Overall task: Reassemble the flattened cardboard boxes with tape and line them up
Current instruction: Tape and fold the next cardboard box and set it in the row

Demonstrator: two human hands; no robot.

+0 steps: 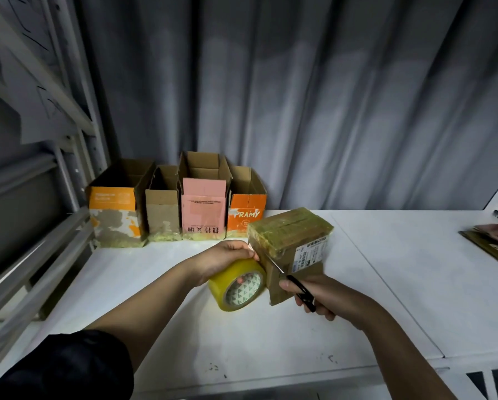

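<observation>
A brown cardboard box (297, 243) with yellowish tape over its upturned end and a shipping label stands on the white table (386, 284). My left hand (227, 256) grips a roll of yellow tape (237, 285) just left of the box. My right hand (317, 295) holds black-handled scissors (298, 287), whose blades reach up to the taped corner between roll and box. Several assembled boxes stand in a row at the back left: an orange one (115, 206), a plain brown one (162, 209), a pink one (203, 206) and an orange "PRAMY" one (246, 209).
A grey metal shelving frame (40, 197) runs along the left. A grey curtain (328, 96) hangs behind the table. Flattened cardboard pieces (493, 241) lie at the table's right edge. A table seam runs diagonally right of the box.
</observation>
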